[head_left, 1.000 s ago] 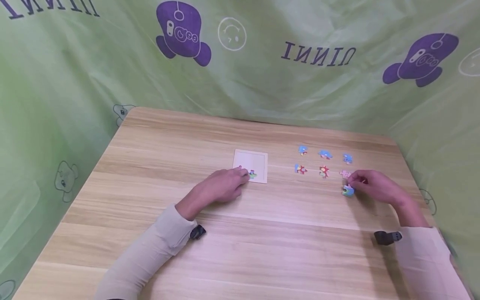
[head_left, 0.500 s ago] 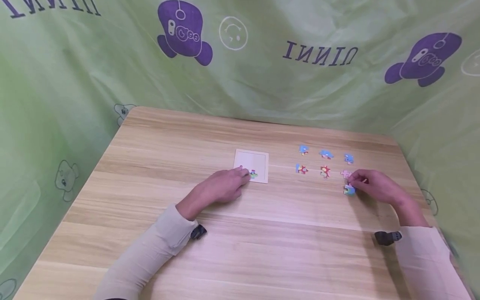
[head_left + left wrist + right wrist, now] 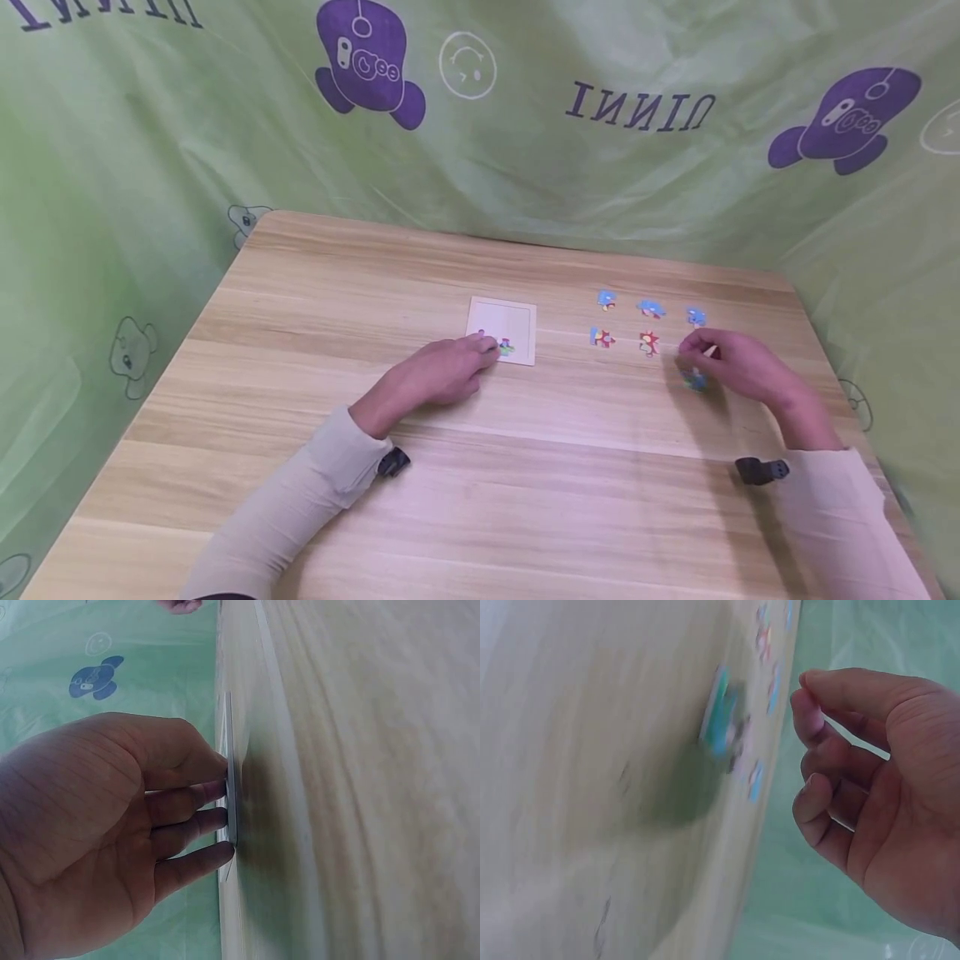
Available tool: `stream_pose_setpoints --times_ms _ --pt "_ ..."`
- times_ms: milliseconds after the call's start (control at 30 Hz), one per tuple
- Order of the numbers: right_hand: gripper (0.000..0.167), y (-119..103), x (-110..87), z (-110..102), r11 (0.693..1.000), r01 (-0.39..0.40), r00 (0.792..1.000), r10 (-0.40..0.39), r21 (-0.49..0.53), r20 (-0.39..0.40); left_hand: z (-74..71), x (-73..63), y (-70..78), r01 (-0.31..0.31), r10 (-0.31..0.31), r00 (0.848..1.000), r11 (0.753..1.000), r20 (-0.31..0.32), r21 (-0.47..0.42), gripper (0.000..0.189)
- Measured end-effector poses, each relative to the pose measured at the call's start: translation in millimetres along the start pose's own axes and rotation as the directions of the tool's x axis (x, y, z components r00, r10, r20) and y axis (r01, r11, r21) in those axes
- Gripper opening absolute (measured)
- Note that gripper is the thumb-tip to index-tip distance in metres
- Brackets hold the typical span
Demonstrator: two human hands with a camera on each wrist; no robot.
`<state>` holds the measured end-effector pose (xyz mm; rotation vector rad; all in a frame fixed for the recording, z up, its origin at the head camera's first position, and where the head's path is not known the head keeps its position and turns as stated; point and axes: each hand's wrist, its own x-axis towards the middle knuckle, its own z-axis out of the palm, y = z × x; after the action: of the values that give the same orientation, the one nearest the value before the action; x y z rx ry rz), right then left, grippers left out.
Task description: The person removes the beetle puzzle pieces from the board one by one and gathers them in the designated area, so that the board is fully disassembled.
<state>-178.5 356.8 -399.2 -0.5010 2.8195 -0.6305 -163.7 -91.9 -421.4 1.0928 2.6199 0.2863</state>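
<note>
My left hand (image 3: 446,371) holds the near left corner of a pale square puzzle tray (image 3: 517,321). In the left wrist view, thumb and fingers meet the tray's thin edge (image 3: 232,799). Inside it, by the fingertips, lies a green puzzle piece (image 3: 506,346). My right hand (image 3: 731,364) hovers above the table, its fingers loosely curled and thumb close to the index finger; nothing shows between them. Below it lies a blue-green puzzle piece (image 3: 695,381), blurred in the right wrist view. A pinkish piece (image 3: 739,739) sits behind that one, hidden in the head view.
Blue pieces (image 3: 651,309) form a row at the back right. Nearer lie a red-and-yellow piece (image 3: 602,337) and a red star-like piece (image 3: 648,342). A green printed curtain (image 3: 495,167) hangs behind the wooden table (image 3: 525,500).
My right hand has lifted off the blue-green piece and shifted left and slightly away, now covering the pink piece in the head view. The left hand and tray have stayed put.
</note>
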Motion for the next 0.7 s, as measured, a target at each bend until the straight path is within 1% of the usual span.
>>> stream_pose_setpoints --times_ms 100,300,400,533,600,700 --pt "0.008 -12 4.9 2 0.999 0.049 0.999 -0.049 -0.008 -0.011 0.4 -0.1 -1.6 -0.013 0.013 1.0 1.0 -0.006 -0.006 0.049" --pt "0.006 -35 18.5 12 0.989 0.14 0.99 -0.14 0.038 -0.006 0.5 0.0 -3.3 -0.028 0.027 0.999 0.999 -0.022 -0.045 0.048" --pt "0.006 -47 26.2 18 0.984 0.171 0.985 -0.171 0.052 -0.003 0.7 -0.6 -4.0 -0.035 0.033 0.999 0.998 -0.031 -0.06 0.046" --pt "0.008 -63 38.0 25 0.971 0.216 0.975 -0.219 0.1 0.024 2.1 -2.8 -5.8 -0.04 0.037 0.998 0.997 -0.048 -0.061 0.044" --pt "0.008 -71 44.5 29 0.961 0.247 0.967 -0.253 0.128 0.037 2.3 -3.7 -6.5 -0.042 0.039 0.998 0.997 -0.055 -0.058 0.043" --pt "0.007 -83 53.4 36 0.954 0.258 0.96 -0.271 0.152 0.07 1.7 -4.6 -6.3 -0.047 0.043 0.997 0.997 -0.062 -0.067 0.042"
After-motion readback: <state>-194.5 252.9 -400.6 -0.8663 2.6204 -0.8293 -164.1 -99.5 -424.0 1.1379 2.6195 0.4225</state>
